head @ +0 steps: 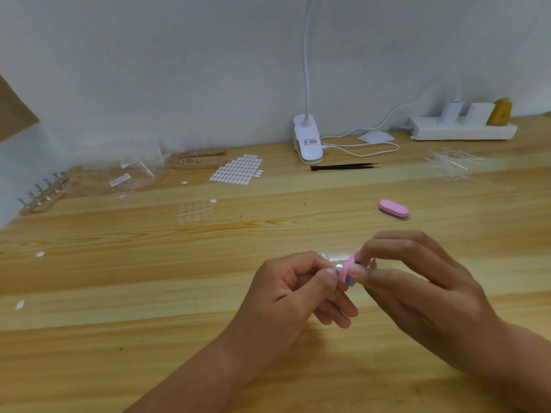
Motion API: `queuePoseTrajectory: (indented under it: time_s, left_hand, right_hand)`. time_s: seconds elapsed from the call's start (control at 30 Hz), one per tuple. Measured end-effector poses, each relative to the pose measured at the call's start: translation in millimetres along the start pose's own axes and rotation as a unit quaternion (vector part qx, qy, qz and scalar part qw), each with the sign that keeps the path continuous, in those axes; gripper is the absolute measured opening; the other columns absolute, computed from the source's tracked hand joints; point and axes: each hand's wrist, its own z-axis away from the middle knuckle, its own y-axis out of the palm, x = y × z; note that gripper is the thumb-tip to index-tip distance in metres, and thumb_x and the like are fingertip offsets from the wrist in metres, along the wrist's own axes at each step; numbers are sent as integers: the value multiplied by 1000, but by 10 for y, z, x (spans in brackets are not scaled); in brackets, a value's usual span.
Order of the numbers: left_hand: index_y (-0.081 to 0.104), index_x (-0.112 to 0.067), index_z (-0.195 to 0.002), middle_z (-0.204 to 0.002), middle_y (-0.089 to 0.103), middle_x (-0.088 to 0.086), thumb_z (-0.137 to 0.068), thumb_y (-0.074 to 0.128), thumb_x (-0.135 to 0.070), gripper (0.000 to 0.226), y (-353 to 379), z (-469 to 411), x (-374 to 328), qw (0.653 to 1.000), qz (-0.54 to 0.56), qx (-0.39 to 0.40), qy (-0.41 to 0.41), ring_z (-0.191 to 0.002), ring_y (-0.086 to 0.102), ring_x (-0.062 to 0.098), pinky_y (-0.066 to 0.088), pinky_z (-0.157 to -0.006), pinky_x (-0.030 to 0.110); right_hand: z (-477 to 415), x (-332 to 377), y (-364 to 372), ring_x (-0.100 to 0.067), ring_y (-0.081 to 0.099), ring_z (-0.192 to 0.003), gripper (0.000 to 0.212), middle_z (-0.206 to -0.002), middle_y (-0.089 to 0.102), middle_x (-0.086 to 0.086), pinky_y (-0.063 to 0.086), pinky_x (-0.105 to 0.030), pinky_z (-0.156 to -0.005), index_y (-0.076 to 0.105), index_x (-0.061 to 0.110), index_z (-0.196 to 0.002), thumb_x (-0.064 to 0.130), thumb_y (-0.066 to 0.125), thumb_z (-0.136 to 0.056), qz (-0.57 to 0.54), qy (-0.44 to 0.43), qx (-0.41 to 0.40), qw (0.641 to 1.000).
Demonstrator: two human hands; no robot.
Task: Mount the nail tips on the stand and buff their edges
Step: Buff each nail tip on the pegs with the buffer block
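Observation:
My right hand [417, 281] pinches a small pink and purple buffer block [348, 271] between thumb and fingers. The block's edge lies against a clear nail tip [339, 266] on a small holder that my left hand [295, 296] pinches at its fingertips. The holder is mostly hidden by my fingers. A second pink buffer block [393, 208] lies on the table to the right. A strip of clear nail tips [194, 212] lies farther back. Two wooden stands sit at the rear: one [200, 159] by the wall, another with metal clips [44, 193] at far left.
A sheet of white adhesive tabs [237, 172], black tweezers [344, 167], a white clip lamp [308, 141] with its cable, a power strip [463, 129], and clear plastic bags [131, 174] line the back of the wooden table [119, 293]. Loose white tabs [39, 254] lie at the left.

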Motion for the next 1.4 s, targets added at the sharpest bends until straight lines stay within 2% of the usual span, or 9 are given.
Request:
queuePoseTrajectory:
  time_s: [0.13, 0.3, 0.53, 0.67, 0.77, 0.93, 1.1, 1.27, 1.4]
  left_hand:
    - [68, -10, -83, -72, 73, 11, -96, 53, -17, 21, -1, -6, -9, 1000, 9, 4, 11, -63, 72, 27, 56, -61, 35]
    - [65, -8, -80, -73, 72, 12, -97, 49, -16, 24, -4, -5, -10, 999, 34, 27, 0, -62, 70, 26, 55, -61, 34]
    - [61, -22, -76, -67, 54, -5, -96, 45, -26, 26, 65, -23, 17, 1000, -8, 8, -11, -58, 50, 10, 42, -46, 22]
    - [59, -22, -75, -61, 45, -9, -97, 43, -28, 28, 70, -14, -11, 999, 13, 23, -27, -53, 43, 10, 38, -46, 21]
    - [56, -20, -75, -61, 41, -8, -102, 42, -28, 32, 54, -20, -38, 997, 41, 30, -58, -52, 42, 10, 38, -46, 22]
    - [59, -26, -71, -63, 37, -8, -97, 42, -29, 31, 77, -17, -66, 994, 69, 56, -60, -53, 41, 10, 40, -47, 22]
    - [57, -25, -71, -62, 38, -8, -101, 43, -29, 34, 40, -31, -44, 992, 82, 50, -85, -52, 42, 9, 41, -47, 21]
    - [60, -24, -73, -62, 39, -8, -97, 43, -29, 30, 58, -28, -36, 988, 108, 75, -78, -51, 44, 10, 43, -48, 22]
    - [57, -23, -72, -61, 40, -8, -95, 43, -30, 28, 43, -37, -37, 987, 114, 70, -87, -49, 44, 10, 42, -47, 22]
  right_hand:
    - [9, -6, -15, -25, 60, -97, 35, -100, 67, -14, 48, -30, -84, 74, 7, -112, -11, 71, -82, 6, -20, 0, 1000]
    - [-30, -197, -55, -25, 66, -86, 19, -94, 68, -13, 53, -54, -91, 75, 1, -100, -6, 73, -82, 45, 47, 4, 998]
    - [9, -10, -23, -18, 62, -98, 30, -104, 66, -8, 48, -28, -87, 68, 11, -116, 0, 71, -87, 8, 10, -47, 999]
    - [32, -76, -17, -22, 61, -103, 39, -106, 67, -13, 47, -28, -90, 69, 9, -119, -8, 69, -84, 24, -10, 0, 1000]
    - [2, -102, -33, -21, 61, -100, 34, -104, 66, -12, 49, -33, -86, 71, 7, -113, -8, 70, -83, 12, 16, -15, 1000]
    - [15, 10, 14, -21, 60, -105, 44, -109, 65, -10, 46, -26, -92, 62, 7, -123, -9, 69, -83, 15, -30, -4, 999]
    - [-18, -67, -25, -20, 60, -101, 38, -106, 65, -10, 47, -31, -89, 64, 8, -117, -8, 68, -83, 3, 16, -15, 1000]
    - [13, 1, 22, -21, 59, -105, 50, -111, 62, -8, 46, -26, -91, 61, 7, -123, -12, 70, -77, 22, -41, 1, 999]
    - [-10, -65, -22, -20, 59, -102, 38, -106, 64, -9, 47, -30, -88, 61, 8, -118, -6, 68, -84, 13, 9, -13, 1000]
